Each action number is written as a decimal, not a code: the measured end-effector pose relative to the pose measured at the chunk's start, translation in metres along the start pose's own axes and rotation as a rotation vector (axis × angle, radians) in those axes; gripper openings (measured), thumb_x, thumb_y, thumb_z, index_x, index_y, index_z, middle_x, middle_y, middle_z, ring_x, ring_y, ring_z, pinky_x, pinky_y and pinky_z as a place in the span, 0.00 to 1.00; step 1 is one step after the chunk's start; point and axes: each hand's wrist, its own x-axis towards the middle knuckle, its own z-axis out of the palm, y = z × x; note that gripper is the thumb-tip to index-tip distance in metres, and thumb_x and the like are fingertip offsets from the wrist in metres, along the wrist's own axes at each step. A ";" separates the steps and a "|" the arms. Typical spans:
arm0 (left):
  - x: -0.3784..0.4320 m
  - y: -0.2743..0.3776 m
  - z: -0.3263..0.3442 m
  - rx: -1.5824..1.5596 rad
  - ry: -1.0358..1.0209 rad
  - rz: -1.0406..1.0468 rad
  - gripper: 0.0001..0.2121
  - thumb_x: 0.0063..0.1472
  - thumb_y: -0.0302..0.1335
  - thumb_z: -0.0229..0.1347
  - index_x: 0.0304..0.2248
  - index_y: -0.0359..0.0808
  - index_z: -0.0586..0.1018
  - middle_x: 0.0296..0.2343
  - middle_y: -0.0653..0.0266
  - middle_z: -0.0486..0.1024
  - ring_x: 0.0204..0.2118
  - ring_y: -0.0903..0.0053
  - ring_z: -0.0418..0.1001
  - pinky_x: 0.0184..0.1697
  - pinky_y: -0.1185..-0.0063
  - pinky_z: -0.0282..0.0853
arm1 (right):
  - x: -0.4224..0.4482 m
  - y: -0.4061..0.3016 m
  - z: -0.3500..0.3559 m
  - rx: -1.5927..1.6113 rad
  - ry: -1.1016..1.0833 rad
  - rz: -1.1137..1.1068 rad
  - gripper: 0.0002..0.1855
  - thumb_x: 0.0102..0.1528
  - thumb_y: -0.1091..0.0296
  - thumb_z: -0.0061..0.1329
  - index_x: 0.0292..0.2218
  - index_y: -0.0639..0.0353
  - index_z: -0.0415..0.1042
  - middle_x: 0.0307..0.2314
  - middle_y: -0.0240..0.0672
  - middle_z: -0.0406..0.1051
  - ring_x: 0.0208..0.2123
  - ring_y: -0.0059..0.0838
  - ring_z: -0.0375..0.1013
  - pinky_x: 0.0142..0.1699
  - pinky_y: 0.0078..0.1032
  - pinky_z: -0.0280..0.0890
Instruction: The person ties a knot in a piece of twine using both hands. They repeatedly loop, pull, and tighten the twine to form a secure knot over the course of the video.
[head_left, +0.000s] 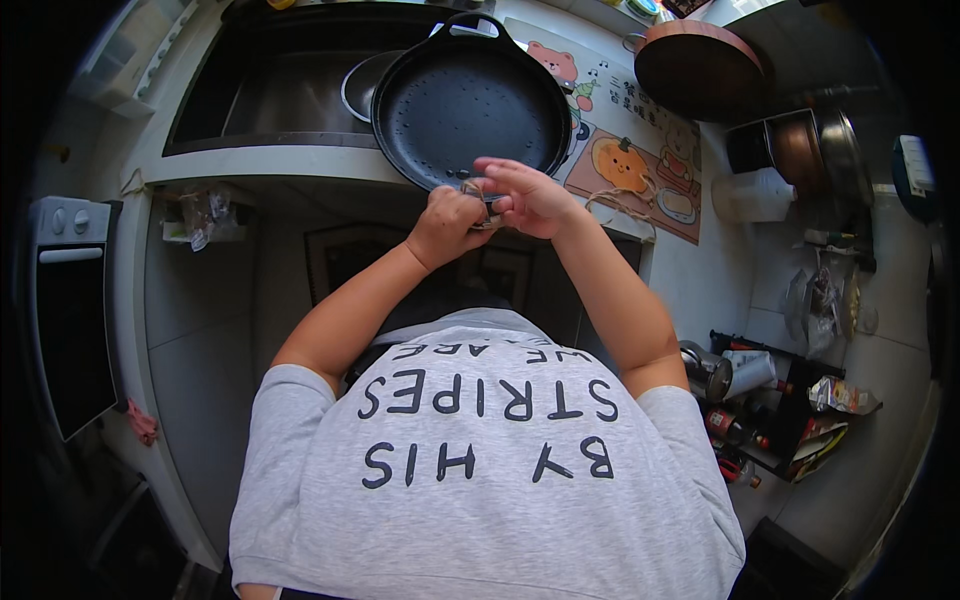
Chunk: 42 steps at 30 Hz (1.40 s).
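A black round frying pan (472, 112) with water drops on its inside lies before me, its far loop handle pointing away. Its near handle is mostly hidden by my hands. My left hand (448, 223) is closed at the near rim, with a loop of brown twine (472, 187) at its fingers. Whether it also grips the handle is hidden. Close beside it, my right hand (531, 199) has its upper fingers extended and apart; its lower fingers are bent near the twine. More twine (621, 204) trails over the counter mat right of my right wrist.
Behind the pan's left side is a metal sink (285, 101) with a round metal lid or bowl (360, 86). A printed mat (611, 112) covers the counter at right. Beyond it stand a round wooden board (701, 67), pots and a plastic jug (754, 195). Bottles (731, 424) fill a low rack.
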 end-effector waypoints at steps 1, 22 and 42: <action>0.000 0.000 -0.001 0.000 -0.022 -0.011 0.14 0.40 0.27 0.66 0.24 0.41 0.72 0.22 0.67 0.70 0.28 0.67 0.69 0.35 0.71 0.62 | -0.006 -0.002 -0.001 0.134 -0.058 -0.075 0.23 0.62 0.56 0.44 0.55 0.55 0.59 0.38 0.36 0.71 0.23 0.14 0.69 0.20 0.09 0.57; -0.004 -0.006 0.002 -0.025 -0.007 0.032 0.15 0.43 0.30 0.66 0.29 0.42 0.73 0.26 0.67 0.72 0.31 0.67 0.71 0.38 0.70 0.63 | -0.003 -0.024 0.041 -0.828 0.060 0.274 0.29 0.61 0.45 0.40 0.56 0.54 0.59 0.37 0.38 0.70 0.21 0.21 0.72 0.18 0.13 0.53; -0.003 -0.002 0.003 -0.020 -0.060 0.007 0.15 0.42 0.27 0.66 0.28 0.41 0.73 0.24 0.67 0.72 0.30 0.67 0.70 0.40 0.70 0.61 | -0.109 -0.192 0.001 -0.271 -0.335 -0.668 0.31 0.62 0.48 0.38 0.62 0.48 0.52 0.54 0.55 0.59 0.28 0.25 0.75 0.22 0.09 0.64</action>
